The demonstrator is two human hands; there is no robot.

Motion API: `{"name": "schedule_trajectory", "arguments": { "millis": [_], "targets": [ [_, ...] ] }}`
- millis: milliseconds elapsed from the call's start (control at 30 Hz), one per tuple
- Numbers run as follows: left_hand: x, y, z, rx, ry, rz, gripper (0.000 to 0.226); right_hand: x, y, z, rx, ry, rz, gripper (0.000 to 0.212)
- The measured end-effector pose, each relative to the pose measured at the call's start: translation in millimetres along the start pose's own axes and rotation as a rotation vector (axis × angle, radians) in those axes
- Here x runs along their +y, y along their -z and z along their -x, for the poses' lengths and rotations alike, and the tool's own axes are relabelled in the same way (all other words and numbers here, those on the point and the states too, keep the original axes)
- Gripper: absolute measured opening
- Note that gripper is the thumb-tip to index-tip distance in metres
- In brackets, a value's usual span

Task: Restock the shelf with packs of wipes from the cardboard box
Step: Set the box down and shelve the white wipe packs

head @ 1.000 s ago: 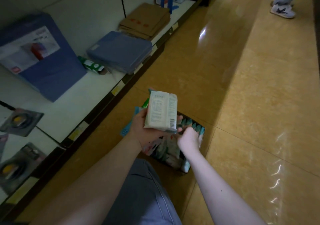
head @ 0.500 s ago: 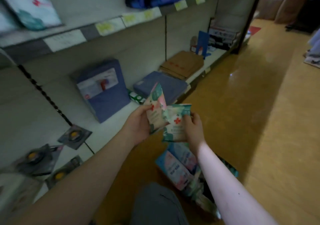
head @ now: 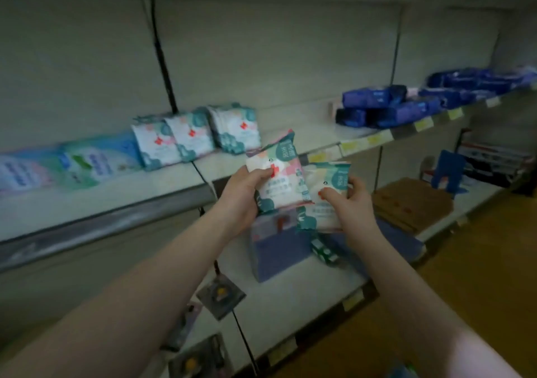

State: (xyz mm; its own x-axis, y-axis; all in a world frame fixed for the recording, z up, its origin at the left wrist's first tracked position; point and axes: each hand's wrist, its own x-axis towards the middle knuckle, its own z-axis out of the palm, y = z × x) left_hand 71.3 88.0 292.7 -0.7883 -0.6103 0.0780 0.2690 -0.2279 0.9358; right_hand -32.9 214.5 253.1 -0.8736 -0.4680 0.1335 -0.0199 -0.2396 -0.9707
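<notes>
Below the shelf [head: 122, 200], left hand [head: 242, 194] grips one upright pack [head: 276, 171], tilted right; right hand [head: 353, 203] holds another pack [head: 327, 200] upright.

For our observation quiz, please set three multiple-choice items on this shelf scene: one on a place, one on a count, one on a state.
1. Where do the stocked packs stand?
A. on the floor
B. on the upper shelf
C. in a basket

2. How many packs do the left hand and right hand hold together?
A. one
B. two
C. four

3. What is the left hand doing?
A. hanging empty
B. pressing the shelf
C. gripping a pack

Answers:
1 B: they stand upright in a row on that shelf.
2 B: the left pack and the right pack, one in each hand.
3 C: its thumb and fingers curl round the left pack.
</notes>
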Motion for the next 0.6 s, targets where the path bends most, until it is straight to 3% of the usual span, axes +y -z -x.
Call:
{"name": "schedule_trajectory", "arguments": {
  "millis": [133,233,433,600],
  "targets": [
    [55.1,35.6,-15.6,0.048,-0.14,-0.116,0.014,-24.0,-55.8,-32.1,-0.064,0.115,-0.011,0.036],
    [90.3,70.0,-27.2,0.148,-0.225,-0.254,0.028,-34.3,-96.5,-54.6,-0.098,0.148,-0.024,0.035],
    [134.6,134.0,-45.8,0.403,-0.499,-0.736,0.03,-33.0,-179.4,-98.3,-0.212,0.145,-0.054,0.037],
    [142.8,178.2,-70.3,0.528,-0.435,-0.89,0.031,-18.2,-234.8,-130.3,-0.298,0.168,0.081,0.041]
  ]
}}
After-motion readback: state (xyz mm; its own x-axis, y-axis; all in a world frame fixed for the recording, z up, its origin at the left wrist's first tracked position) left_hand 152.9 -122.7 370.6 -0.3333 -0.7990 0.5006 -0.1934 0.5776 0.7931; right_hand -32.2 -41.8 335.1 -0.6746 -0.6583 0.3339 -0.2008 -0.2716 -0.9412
